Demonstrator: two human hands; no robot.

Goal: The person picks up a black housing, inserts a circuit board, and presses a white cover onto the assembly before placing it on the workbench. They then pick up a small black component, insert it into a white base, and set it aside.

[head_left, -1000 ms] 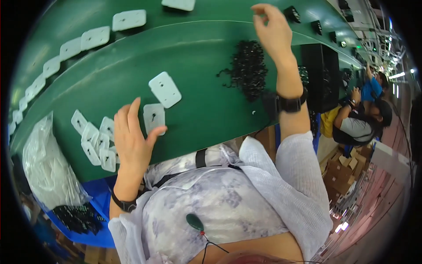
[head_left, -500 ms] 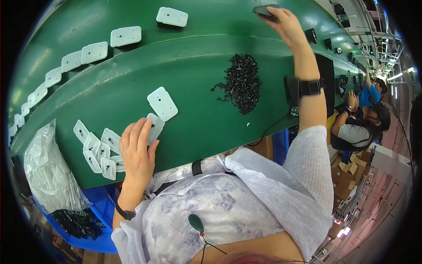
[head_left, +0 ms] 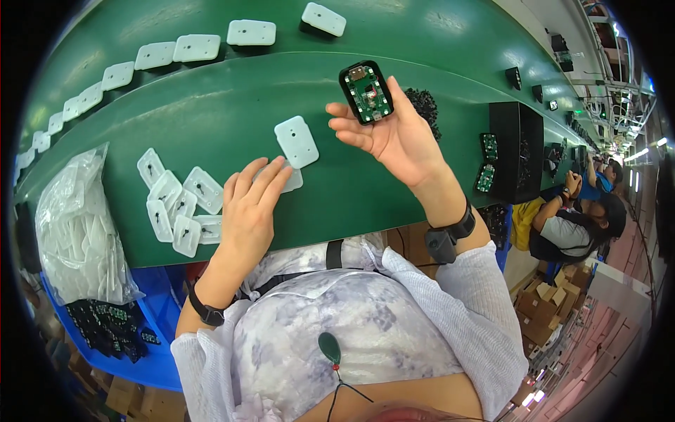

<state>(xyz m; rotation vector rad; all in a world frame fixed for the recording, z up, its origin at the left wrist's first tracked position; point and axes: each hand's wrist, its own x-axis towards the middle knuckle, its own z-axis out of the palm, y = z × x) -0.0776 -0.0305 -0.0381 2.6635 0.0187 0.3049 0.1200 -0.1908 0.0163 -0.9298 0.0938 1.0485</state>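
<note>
One black case (head_left: pixel 346 89), open side up with a green circuit board (head_left: pixel 368 98) inside, is found in the right hand (head_left: pixel 397 141), raised over the counter (head_left: pixel 351 204). The right fingers grasp it at its near end, thumb along one side. The left hand (head_left: pixel 252 200) lies low over the counter, its fingertips at a translucent cover (head_left: pixel 294 183); whether they pinch it or merely rest on it cannot be told, as the thumb is hidden. A white cover (head_left: pixel 297 143) lies just beyond those fingertips and partly overlaps the translucent one. Seven more translucent covers (head_left: pixel 186 235) lie in a loose cluster to the left, next to a plastic bag (head_left: pixel 74 232). A pile of small black parts (head_left: pixel 424 109) is partly screened by the right hand. White-topped boxes (head_left: pixel 252 33) stand in a row along the far side. In this inspector's judgement, the step in hand is bringing the open case to its covers, with no cover yet fitted. The next move appears to call for lowering the case near the left hand, keeping it level, and lining up a cover squarely with its rim.
</note>
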